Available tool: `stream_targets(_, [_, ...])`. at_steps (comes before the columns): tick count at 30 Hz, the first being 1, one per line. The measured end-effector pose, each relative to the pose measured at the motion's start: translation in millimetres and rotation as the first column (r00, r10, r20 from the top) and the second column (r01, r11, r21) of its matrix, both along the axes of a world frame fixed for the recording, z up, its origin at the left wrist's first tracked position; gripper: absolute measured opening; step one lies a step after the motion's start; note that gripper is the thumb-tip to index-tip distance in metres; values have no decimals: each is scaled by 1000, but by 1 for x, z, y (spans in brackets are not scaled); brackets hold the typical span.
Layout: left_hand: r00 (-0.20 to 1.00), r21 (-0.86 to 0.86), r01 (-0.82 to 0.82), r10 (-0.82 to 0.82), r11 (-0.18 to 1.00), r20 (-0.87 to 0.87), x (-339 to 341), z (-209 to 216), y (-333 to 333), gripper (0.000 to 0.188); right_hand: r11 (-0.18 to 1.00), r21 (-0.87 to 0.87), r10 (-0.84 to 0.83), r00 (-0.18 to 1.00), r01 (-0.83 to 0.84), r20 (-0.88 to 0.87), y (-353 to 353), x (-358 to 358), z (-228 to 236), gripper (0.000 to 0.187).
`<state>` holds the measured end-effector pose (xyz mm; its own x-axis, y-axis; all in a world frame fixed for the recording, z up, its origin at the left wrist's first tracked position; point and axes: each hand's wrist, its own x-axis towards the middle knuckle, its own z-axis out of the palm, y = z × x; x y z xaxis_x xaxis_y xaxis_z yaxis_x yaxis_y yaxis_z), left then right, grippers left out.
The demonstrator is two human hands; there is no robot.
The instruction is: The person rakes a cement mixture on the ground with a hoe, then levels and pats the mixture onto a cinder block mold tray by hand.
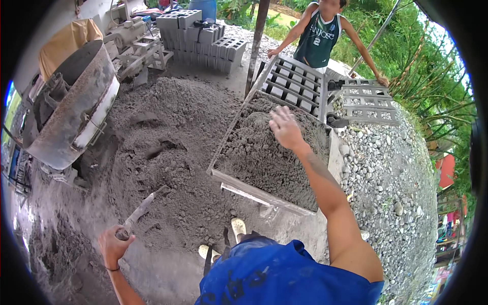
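Shovel handle (140,211) sits in our left hand (114,246) at the lower left, the fingers clamped round its end, the shaft slanting up and right onto the big heap of grey cement mix (168,132). Further left of that heap we see a tilted drum mixer (76,109), and behind the heap a stack of grey hollow blocks (203,38). Our feet in pale sandals (238,227) stand at the heap's near edge, just below a wooden-sided mould box (264,195) heaped with the same grey mix. Our right hand (284,127) lies flat on top of that mix, fingers together and holding nothing. Behind it stands the metal block mould grid (297,84); another person in a green jersey (317,38) leans over it, one hand on it. A bed of pebbles (391,178) fills the right.
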<state>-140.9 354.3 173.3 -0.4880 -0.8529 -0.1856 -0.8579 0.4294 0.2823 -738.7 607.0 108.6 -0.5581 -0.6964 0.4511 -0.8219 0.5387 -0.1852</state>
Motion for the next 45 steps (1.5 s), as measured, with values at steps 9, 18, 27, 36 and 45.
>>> stream_targets(9, [998,-63,15,-20,998,-64,13,-12,10,43,987,33,159,987,-157,-40,10,-18,-4,22])
stream_targets(18, [997,-245,76,-79,967,-3,22,-35,27,45,979,-55,-177,957,195,230,112,-85,-38,34])
stream_targets(27, [998,-143,31,-24,989,54,8,-30,35,35,937,146,-346,907,318,242,166,-161,-98,51])
stream_targets(36, [998,-120,57,-54,991,26,15,-47,65,34,805,366,-557,806,466,201,163,-197,-107,60])
stream_targets(45, [993,-177,93,-77,980,91,60,-77,112,36,952,53,-293,852,301,433,88,-184,-119,65])
